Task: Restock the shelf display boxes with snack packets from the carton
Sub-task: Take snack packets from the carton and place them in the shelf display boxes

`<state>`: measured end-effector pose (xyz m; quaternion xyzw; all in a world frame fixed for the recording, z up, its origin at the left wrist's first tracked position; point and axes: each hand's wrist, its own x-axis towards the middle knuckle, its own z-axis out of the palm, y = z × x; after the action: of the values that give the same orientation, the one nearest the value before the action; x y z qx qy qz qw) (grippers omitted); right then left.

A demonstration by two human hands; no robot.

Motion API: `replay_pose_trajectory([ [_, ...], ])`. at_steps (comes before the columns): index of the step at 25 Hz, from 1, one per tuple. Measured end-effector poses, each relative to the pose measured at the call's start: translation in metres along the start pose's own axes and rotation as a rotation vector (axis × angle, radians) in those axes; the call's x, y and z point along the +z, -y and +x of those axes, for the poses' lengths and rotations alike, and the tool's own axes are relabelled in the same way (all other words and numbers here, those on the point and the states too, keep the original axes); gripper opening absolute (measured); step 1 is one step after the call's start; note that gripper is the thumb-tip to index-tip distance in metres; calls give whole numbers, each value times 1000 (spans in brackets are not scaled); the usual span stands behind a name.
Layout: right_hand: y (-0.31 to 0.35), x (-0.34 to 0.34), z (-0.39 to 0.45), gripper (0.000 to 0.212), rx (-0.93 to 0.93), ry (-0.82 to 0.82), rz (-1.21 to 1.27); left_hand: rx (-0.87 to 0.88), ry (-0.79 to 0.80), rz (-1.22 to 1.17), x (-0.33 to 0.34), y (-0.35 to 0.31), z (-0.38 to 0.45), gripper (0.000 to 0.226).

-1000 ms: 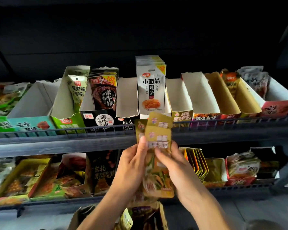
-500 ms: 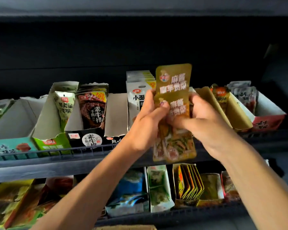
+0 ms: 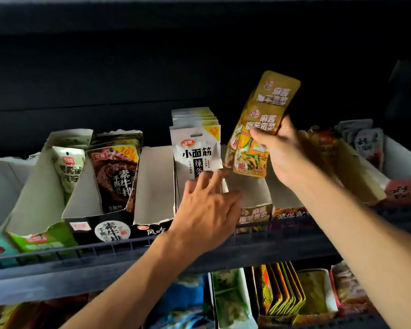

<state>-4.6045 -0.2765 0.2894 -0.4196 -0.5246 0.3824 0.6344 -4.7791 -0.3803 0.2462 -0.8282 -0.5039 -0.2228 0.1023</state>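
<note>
Right hand [image 3: 284, 154]: fingers and thumb curled round a fanned bunch of gold snack packets [image 3: 262, 125], gripping them near their middle. The bunch is raised clear of the shelf, tilted with its top edges toward 1 o'clock, and hangs above the open display box [image 3: 252, 198] whose front panel carries the same gold print.

Left hand [image 3: 205, 211]: fingers spread and straight, holding nothing. The fingertips [image 3: 215, 178] touch the lower front of the white packets [image 3: 195, 151], which stand upright in a row in the neighbouring box, at 9 o'clock from the gold bunch.

Surface: a dark shelf [image 3: 259, 251] with a low wire rail [image 3: 81, 251] along its front edge. It carries a line of cut-open cardboard boxes. At 9 o'clock from the left hand stands a box with bare white walls [image 3: 153, 184], then a black box of dark brown packets [image 3: 115, 172], then a green-fronted box with a pale green packet [image 3: 68, 168]. At 3 o'clock from the right hand are a tan box [image 3: 356, 174] and a red-fronted box [image 3: 403, 184] holding grey and red packets.

Surroundings: the back panel behind the upper shelf [image 3: 152, 67] is black and unlit. A lower tier at 6 o'clock holds further boxes, among them a row of yellow-edged packets [image 3: 285, 288] standing on edge. The carton is out of sight.
</note>
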Motion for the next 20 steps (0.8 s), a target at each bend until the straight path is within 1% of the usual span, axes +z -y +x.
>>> replay_pose_trajectory([
  [2,-4,7,5,65,-18,49,-157,47,67,-36,1,3,0,42],
  [4,-8,12,6,65,-62,148,-304,67,144,-69,3,4,0,44],
  [5,-6,15,3,65,-77,199,-383,71,160,-64,4,3,0,43],
  [6,-2,17,1,69,-92,233,-505,75,165,-53,5,3,0,41],
  [7,4,15,2,73,-113,245,-705,75,172,-44,6,3,0,38],
  [8,9,12,5,70,-158,249,-949,72,182,-44,6,3,0,36],
  [9,15,10,7,61,-223,263,-1158,69,196,-48,6,3,0,35],
  [10,20,8,9,53,-254,289,-1267,67,211,-57,6,3,-1,34],
  [11,23,9,11,49,-233,310,-1272,64,225,-68,5,3,0,34],
  [12,24,10,14,46,-171,317,-1202,59,235,-78,5,3,0,34],
  [14,24,16,12,43,19,326,-961,57,231,-93,5,2,-1,33],
  [15,22,19,12,45,110,340,-871,57,224,-99,5,2,-2,33],
  [16,22,20,12,52,164,343,-808,57,218,-105,4,2,-2,32],
  [18,22,20,12,70,180,304,-703,56,225,-121,2,2,-3,32],
  [19,21,19,14,71,150,279,-668,55,237,-127,2,2,-3,32],
  [20,20,18,16,67,97,257,-687,53,245,-127,1,1,-3,32],
])
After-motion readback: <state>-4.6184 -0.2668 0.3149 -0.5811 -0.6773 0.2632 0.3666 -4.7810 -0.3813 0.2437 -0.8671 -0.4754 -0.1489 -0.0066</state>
